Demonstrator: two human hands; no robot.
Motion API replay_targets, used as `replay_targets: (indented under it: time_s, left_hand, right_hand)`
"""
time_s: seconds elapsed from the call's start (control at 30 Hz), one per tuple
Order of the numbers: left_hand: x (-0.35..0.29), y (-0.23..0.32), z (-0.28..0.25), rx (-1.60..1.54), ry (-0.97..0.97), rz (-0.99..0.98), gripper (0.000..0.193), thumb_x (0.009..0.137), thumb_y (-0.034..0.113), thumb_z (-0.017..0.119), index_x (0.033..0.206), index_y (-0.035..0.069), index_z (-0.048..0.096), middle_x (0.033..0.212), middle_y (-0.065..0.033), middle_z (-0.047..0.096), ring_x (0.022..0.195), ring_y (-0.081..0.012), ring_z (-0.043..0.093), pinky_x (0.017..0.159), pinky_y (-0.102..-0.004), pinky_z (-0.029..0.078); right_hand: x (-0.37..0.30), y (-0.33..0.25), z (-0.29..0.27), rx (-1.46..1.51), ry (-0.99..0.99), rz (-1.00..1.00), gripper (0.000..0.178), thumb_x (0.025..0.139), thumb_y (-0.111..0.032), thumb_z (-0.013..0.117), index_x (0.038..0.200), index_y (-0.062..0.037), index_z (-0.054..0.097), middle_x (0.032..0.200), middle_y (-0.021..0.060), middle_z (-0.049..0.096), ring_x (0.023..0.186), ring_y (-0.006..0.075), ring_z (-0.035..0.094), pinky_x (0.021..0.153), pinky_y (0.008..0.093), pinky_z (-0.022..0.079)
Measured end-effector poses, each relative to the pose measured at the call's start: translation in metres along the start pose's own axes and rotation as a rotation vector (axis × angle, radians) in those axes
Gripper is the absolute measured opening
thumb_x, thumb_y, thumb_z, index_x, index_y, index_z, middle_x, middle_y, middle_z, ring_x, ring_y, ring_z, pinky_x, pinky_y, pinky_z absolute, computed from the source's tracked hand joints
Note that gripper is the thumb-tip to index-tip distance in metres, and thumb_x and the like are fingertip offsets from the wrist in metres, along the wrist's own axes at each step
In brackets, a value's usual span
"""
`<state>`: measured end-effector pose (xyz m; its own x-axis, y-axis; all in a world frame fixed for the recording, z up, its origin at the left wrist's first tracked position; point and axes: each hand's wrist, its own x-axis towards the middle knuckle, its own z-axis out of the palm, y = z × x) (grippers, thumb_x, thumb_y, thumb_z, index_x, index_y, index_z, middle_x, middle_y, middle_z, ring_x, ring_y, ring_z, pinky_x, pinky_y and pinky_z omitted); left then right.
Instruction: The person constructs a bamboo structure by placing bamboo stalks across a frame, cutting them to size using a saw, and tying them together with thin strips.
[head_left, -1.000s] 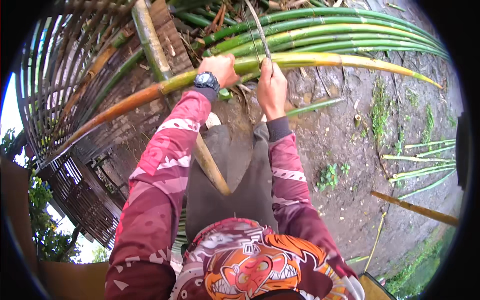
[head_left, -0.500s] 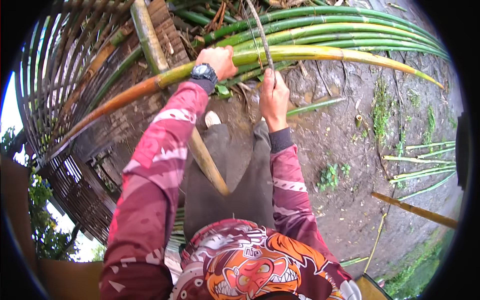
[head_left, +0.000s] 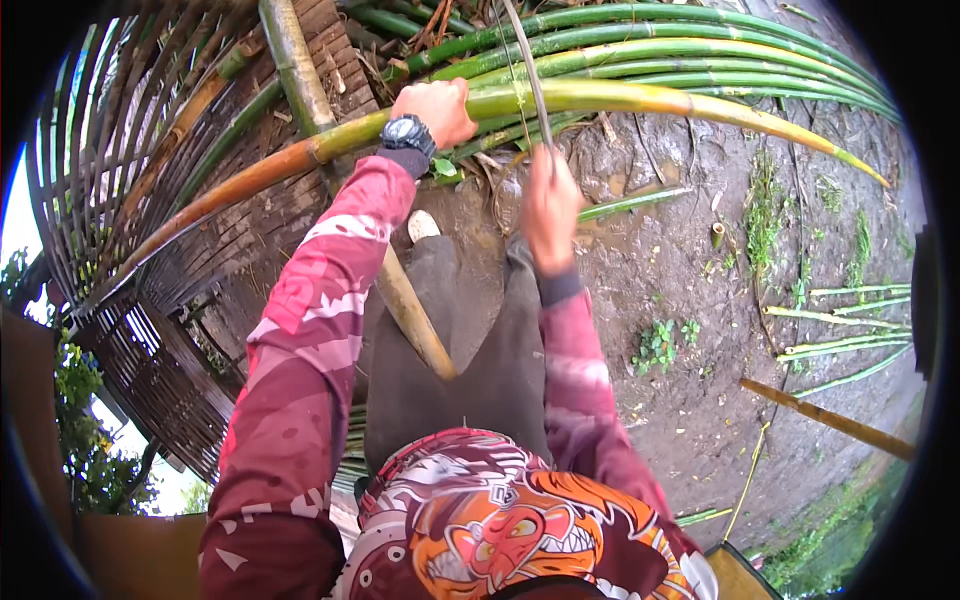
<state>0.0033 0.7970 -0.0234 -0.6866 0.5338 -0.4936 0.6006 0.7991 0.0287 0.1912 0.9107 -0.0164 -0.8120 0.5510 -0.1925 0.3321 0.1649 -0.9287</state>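
Note:
A long bamboo pole (head_left: pixel 590 96), orange-brown at its left end and yellow-green to the right, lies across in front of me. My left hand (head_left: pixel 437 110), with a watch at the wrist, is closed over the pole and presses down on it. To its right, my right hand (head_left: pixel 551 205) is blurred but wrapped round the lower end of a bow saw (head_left: pixel 528 62). The saw has a grey curved bar, with a thin blade beside it that crosses the pole's green part. The saw's upper end runs out of the frame. A thick bamboo post (head_left: pixel 295 70) passes beneath the pole.
Several green bamboo poles (head_left: pixel 690 47) lie beyond the held one. A slatted bamboo fence (head_left: pixel 150 375) stands at the left. On the muddy ground (head_left: pixel 690 250) at the right are cut bamboo lengths (head_left: pixel 850 312) and a brown pole (head_left: pixel 825 416). Below me is a shoe (head_left: pixel 423 226).
My right hand and the bow saw have shifted slightly, and the hand is now smeared by motion. The left hand stays on the pole, only a little moved.

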Motion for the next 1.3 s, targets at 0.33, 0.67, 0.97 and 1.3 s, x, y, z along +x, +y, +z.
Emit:
replay_targets:
  time_s: [0.33, 0.67, 0.97, 1.3]
  left_hand:
    - [-0.030, -0.027, -0.018, -0.086, 0.104, -0.038, 0.050, 0.082, 0.045, 0.076, 0.112, 0.007, 0.063, 0.102, -0.0170, 0.075, 0.093, -0.0342, 0.075, 0.080, -0.0456, 0.061]
    - [-0.039, -0.015, 0.006, -0.197, 0.429, 0.015, 0.028, 0.080, 0.025, 0.070, 0.102, 0.008, 0.068, 0.093, -0.0098, 0.073, 0.082, -0.0268, 0.073, 0.074, -0.0418, 0.056]
    - [-0.117, -0.081, 0.057, -0.040, 0.619, 0.079, 0.073, 0.084, 0.030, 0.076, 0.146, 0.003, 0.048, 0.137, -0.0220, 0.053, 0.135, -0.0379, 0.047, 0.112, -0.0540, 0.038]
    - [-0.251, -0.269, 0.105, -0.302, 0.729, -0.181, 0.039, 0.080, 0.009, 0.066, 0.119, 0.008, 0.067, 0.106, -0.0129, 0.066, 0.104, -0.0362, 0.063, 0.093, -0.0493, 0.049]
  right_hand:
    - [-0.041, 0.015, -0.045, -0.331, -0.045, -0.058, 0.016, 0.090, -0.001, 0.055, 0.104, 0.0003, 0.061, 0.094, 0.0187, 0.059, 0.078, 0.0351, 0.058, 0.068, 0.0439, 0.049]
    - [0.059, -0.154, -0.027, -0.604, -0.498, -0.762, 0.036, 0.098, -0.039, 0.068, 0.084, -0.0076, 0.056, 0.064, 0.0147, 0.055, 0.056, 0.0363, 0.056, 0.052, 0.0449, 0.041]
    - [0.162, -0.174, 0.223, -0.798, -0.711, -1.631, 0.034, 0.100, -0.045, 0.061, 0.097, -0.0107, 0.061, 0.096, 0.0063, 0.063, 0.097, 0.0263, 0.062, 0.087, 0.0413, 0.049]
    - [0.092, -0.138, 0.241, -0.667, -0.532, -1.026, 0.061, 0.088, -0.024, 0.077, 0.145, -0.0120, 0.057, 0.139, 0.0165, 0.061, 0.128, 0.0388, 0.057, 0.111, 0.0473, 0.044]
